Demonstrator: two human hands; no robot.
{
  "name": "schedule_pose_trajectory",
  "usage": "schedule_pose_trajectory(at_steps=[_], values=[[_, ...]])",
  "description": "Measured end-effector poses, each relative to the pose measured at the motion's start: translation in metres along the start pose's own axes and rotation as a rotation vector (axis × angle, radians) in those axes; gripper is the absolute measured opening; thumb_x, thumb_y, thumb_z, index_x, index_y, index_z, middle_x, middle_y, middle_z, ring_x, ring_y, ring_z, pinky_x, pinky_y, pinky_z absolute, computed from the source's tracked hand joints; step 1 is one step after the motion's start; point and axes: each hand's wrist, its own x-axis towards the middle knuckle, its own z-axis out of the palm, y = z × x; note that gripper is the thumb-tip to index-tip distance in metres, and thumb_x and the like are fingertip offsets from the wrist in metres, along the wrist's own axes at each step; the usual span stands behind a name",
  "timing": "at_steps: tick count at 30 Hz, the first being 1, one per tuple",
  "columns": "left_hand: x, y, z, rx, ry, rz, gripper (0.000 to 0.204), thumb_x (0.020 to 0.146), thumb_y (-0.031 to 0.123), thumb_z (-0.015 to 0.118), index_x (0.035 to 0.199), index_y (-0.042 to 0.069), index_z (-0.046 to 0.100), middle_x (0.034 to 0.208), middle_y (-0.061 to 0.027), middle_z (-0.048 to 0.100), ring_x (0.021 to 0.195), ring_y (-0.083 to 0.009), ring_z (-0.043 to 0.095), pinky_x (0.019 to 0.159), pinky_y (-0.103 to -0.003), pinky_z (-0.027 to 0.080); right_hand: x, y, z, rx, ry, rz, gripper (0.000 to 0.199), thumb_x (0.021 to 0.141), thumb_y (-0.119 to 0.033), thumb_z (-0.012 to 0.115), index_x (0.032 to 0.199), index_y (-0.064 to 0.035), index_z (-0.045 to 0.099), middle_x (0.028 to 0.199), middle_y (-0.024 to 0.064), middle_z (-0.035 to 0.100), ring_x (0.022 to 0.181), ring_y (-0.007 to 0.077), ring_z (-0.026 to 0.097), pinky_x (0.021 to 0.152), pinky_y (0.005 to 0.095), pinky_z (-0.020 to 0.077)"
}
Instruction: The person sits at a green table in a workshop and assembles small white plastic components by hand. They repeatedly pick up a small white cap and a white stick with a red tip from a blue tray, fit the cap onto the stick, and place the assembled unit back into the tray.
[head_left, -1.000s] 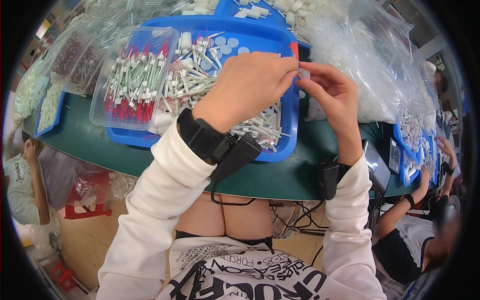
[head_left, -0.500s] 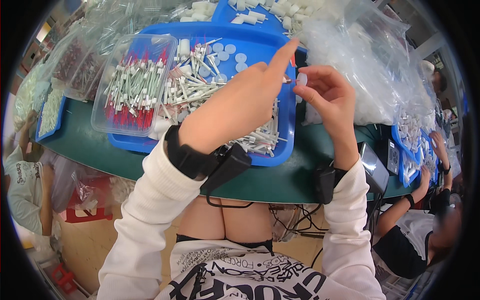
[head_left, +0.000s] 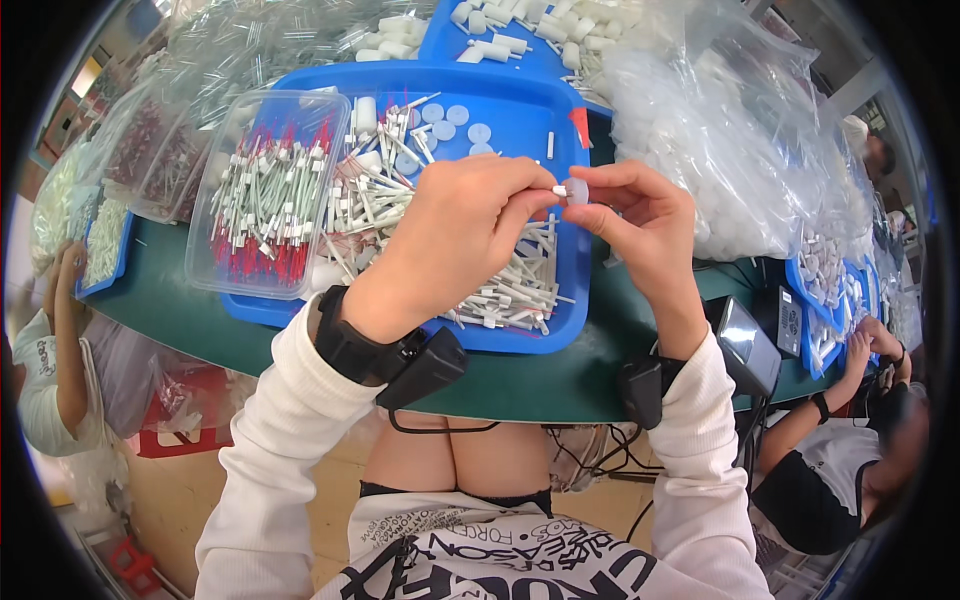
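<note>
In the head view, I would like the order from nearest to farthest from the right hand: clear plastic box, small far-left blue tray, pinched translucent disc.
1. Pinched translucent disc: held by the right hand.
2. Clear plastic box: to the left, past the left hand.
3. Small far-left blue tray: farther left, beyond the box.
</note>
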Motion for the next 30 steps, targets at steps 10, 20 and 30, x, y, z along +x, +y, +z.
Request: schedule_pose_trajectory(at_steps=[10, 20, 30], values=[[-0.007, 0.002, 0.002, 0.285, 0.041, 0.237, 0.02, 0.071, -0.008, 0.061, 0.09, 0.0, 0.063, 0.072, -0.0114, 0.06, 0.063, -0.0277, 0.056, 0.055, -0.035, 0.046, -0.005, 0.003, 0.007, 0.059, 0.019, 0.055, 0.022, 0.075, 0.006, 0.074, 0.096, 0.0059, 0.067, 0.09, 0.0128, 0.069, 0.084, 0.0183, 0.069, 0.076, 0.0269, 0.0543], [-0.005, 0.004, -0.002, 0.301, -0.017, 0.276, 0.019, 0.074, -0.007, 0.062, 0.092, 0.0, 0.062, 0.078, -0.0103, 0.061, 0.07, -0.0276, 0.056, 0.061, -0.036, 0.047, -0.004, -0.004, 0.007, 0.032, 0.001, 0.067, 0.021, 0.078, 0.002, 0.073, 0.098, 0.0047, 0.067, 0.089, 0.0105, 0.07, 0.082, 0.0153, 0.068, 0.074, 0.0252, 0.0531], [-0.004, -0.011, -0.019, 0.38, -0.273, 0.108, 0.012, 0.08, 0.013, 0.068, 0.091, 0.008, 0.069, 0.089, -0.0061, 0.064, 0.086, -0.0256, 0.056, 0.077, -0.038, 0.042, -0.001, -0.035, -0.042, -0.889, 0.035, -0.175, 0.023, 0.069, -0.012, 0.064, 0.092, -0.0082, 0.068, 0.082, 0.0024, 0.066, 0.078, 0.019, 0.049, 0.078, 0.03, 0.0424]])
